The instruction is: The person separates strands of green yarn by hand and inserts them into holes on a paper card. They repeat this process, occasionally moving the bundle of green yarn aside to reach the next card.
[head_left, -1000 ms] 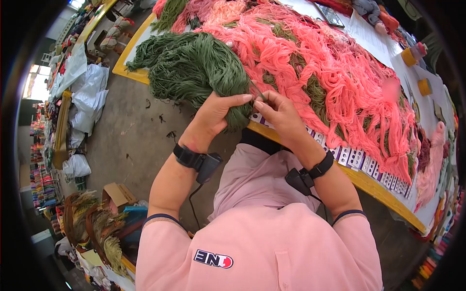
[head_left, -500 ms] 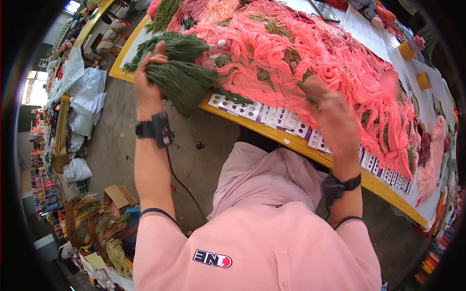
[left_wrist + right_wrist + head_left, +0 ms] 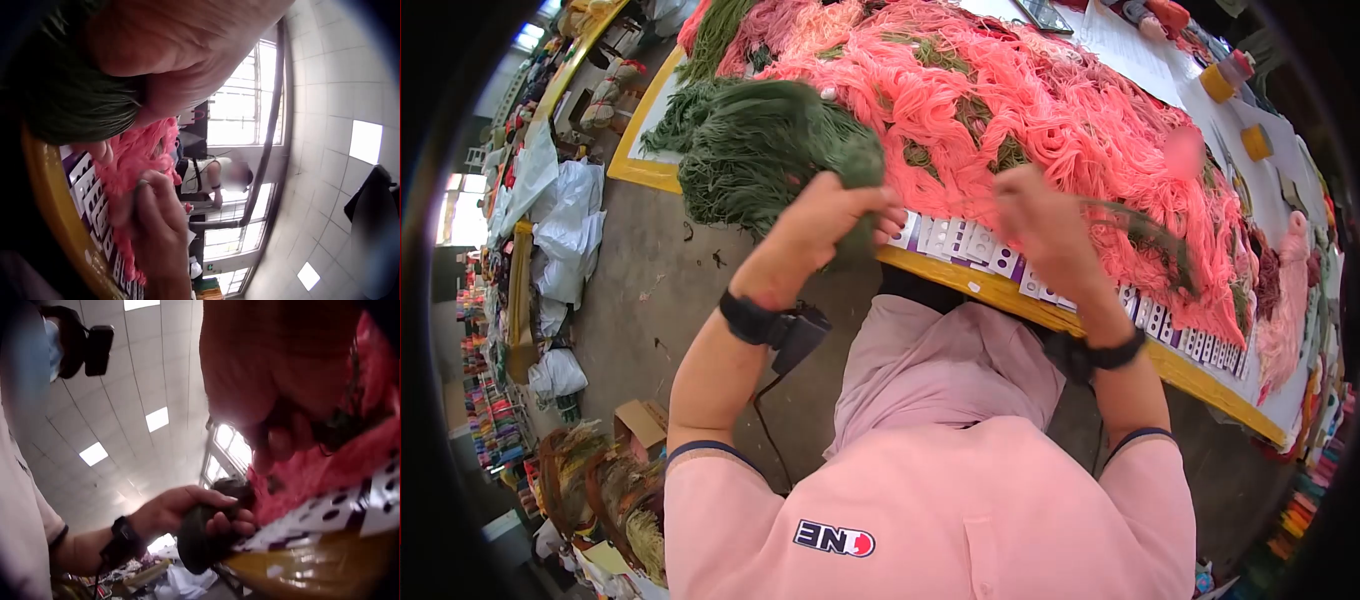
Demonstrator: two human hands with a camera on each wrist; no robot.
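Note:
My left hand (image 3: 832, 215) grips a thick hank of dark green yarn (image 3: 745, 150) near its right end, thumb and fingers wrapped round it. The loose mass of the hank fans out to the left over the table corner. In the right wrist view the gripped end of the green hank (image 3: 199, 540) bulges below the fist. My right hand (image 3: 1045, 225), blurred by motion, has curled fingers. Thin dark green strands (image 3: 1152, 232) trail from it to the right over the coral pink yarn (image 3: 1040, 110). A gap parts the two hands.
Coral pink yarn covers much of the yellow-edged table (image 3: 990, 290), with olive strands among it. White cards with punched holes (image 3: 960, 240) line the near edge. Thread spools (image 3: 1225, 77) and paper sheets (image 3: 1135, 55) lie at the right. White plastic bags (image 3: 568, 230) stand left.
The hands met at the green hank, then swung apart, the left going left and the right going right. Now the left is back nearer the middle and the right has come slightly left, trailing green strands.

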